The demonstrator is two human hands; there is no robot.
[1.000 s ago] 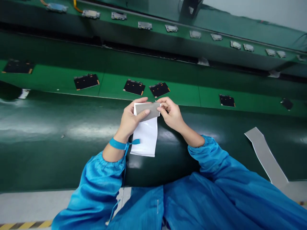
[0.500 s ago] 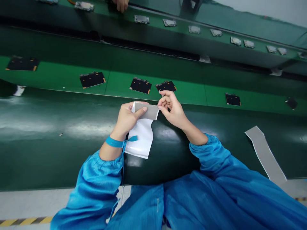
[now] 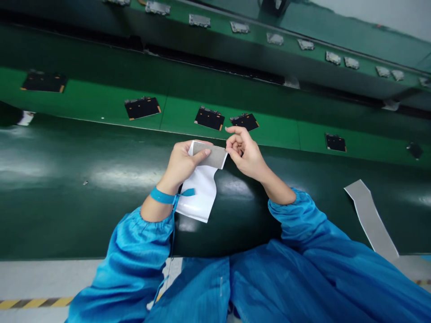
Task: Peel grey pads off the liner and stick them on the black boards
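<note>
My left hand [image 3: 184, 162] grips a grey and white sheet [image 3: 198, 190], its thumb lying flat on the grey face near the top. Below the thumb the sheet bends over and its glossy white side hangs down toward the bench. At the sheet's upper right corner, my right hand [image 3: 247, 152] is closed, thumb and fingertips pinched against the edge. Anything small between those fingertips is hidden. A blue band with a cord circles my left wrist. Just beyond my hands lie two black boards with tan corners, a left one [image 3: 209, 118] and a right one [image 3: 244, 121].
More black boards, such as one at left [image 3: 143, 108] and one at right [image 3: 336, 142], lie along the bright green belt [image 3: 182, 112]. Silver modules [image 3: 240, 28] line a farther green strip. Another grey strip [image 3: 372, 215] rests on the dark green bench [image 3: 111, 215] at right.
The black boards have shifted right in view. My hands and the sheet sit slightly farther right, with the same grip. Another person's hand at the top has gone out of view.
</note>
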